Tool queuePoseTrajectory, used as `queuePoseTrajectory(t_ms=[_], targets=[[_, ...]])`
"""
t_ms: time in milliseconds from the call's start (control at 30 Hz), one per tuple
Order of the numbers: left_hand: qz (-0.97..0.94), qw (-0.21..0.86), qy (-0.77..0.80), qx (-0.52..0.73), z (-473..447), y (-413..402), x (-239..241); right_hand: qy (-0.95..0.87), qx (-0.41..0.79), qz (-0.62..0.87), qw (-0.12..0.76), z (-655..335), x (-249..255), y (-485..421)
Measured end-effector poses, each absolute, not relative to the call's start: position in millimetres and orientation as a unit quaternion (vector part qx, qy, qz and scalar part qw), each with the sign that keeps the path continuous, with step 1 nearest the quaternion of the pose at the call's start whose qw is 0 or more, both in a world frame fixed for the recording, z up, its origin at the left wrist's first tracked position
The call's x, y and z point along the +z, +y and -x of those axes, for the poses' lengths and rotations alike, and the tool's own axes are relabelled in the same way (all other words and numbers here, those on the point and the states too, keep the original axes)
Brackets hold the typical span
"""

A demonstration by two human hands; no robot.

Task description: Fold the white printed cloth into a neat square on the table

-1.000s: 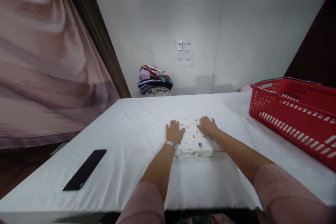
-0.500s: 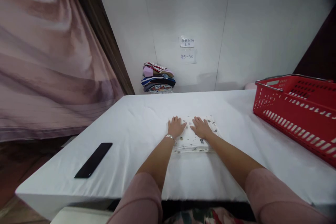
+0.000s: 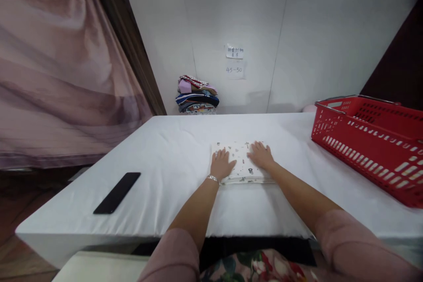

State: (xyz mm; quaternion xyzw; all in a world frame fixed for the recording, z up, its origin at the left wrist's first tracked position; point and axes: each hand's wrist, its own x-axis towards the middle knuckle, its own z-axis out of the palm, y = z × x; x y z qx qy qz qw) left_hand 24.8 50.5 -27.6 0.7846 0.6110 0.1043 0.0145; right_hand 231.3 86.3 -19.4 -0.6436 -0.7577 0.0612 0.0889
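A folded white cloth point(image 3: 243, 165) with small scattered prints lies in front of me on the white-covered table point(image 3: 172, 163). Its layers show along the near edge. My left hand point(image 3: 222, 165), with a bracelet at the wrist, rests flat on the cloth's left side, fingers spread. Over on the right side, my right hand point(image 3: 261, 155) lies palm down with its fingers stretched out. Neither hand grasps anything; parts of the cloth are hidden under both.
A black phone-like slab point(image 3: 117, 193) lies at the table's left. On the right stands a red plastic basket point(image 3: 363, 150) with a metal handle. Several folded fabrics point(image 3: 198, 97) are stacked by the back wall, below paper labels point(image 3: 235, 69). A pink curtain point(image 3: 59, 75) hangs at left.
My right hand has slid a little right and away from me across the cloth. My left hand stays on the left side, leaving more of the print showing between them. The view has shifted slightly.
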Motion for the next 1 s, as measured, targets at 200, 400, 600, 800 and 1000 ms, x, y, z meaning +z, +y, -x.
queuePoseTrajectory(t_ms=[200, 400, 600, 800, 1000], targets=[[-0.782, 0.051, 0.611, 0.116, -26.3, 52.2, -23.1, -0.706, 0.151, 0.67, 0.172, -260.5, -16.2, 80.2], [-0.705, 0.07, 0.667, 0.23, -15.5, 41.1, -7.6, -0.612, 0.203, 0.727, 0.236, -302.6, -12.6, 46.4], [-0.582, 0.152, 0.766, 0.227, 0.4, 10.3, -5.5, -0.584, 0.268, 0.739, 0.205, -315.0, -17.0, 13.5], [-0.582, 0.171, 0.777, 0.168, -2.2, -3.6, -1.2, -0.614, 0.216, 0.751, 0.111, -304.3, -6.5, 24.1], [-0.618, 0.172, 0.743, 0.191, 17.3, 2.0, 7.3, -0.581, 0.332, 0.718, 0.192, -300.8, -8.9, -4.3]])
